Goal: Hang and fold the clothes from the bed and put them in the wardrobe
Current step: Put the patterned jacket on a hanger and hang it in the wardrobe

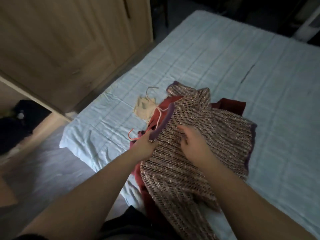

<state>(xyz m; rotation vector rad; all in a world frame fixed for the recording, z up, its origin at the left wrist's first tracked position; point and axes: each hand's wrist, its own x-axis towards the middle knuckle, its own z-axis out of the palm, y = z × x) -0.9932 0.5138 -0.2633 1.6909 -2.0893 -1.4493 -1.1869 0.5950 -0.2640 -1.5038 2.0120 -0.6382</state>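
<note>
Hands are both working at the near corner of the bed [225, 58]. The left hand [145, 147] is gripping the purple edge of a patterned knit top [207, 129], its fingers curled tightly round the trim; a thin orange hanger [129, 134] is sticking out just beside that fist. The right hand [194, 144] is lying over the middle of the knit top with its fingers loosely bent, and I cannot tell whether it is pinching the cloth. The knit top is spreading across the pale blue cover, lying on top of a red garment [230, 105]. A cream garment [145, 108] is sitting beside the pile, touching the red one. A wooden wardrobe [60, 40] is standing to the left of the bed.
</note>
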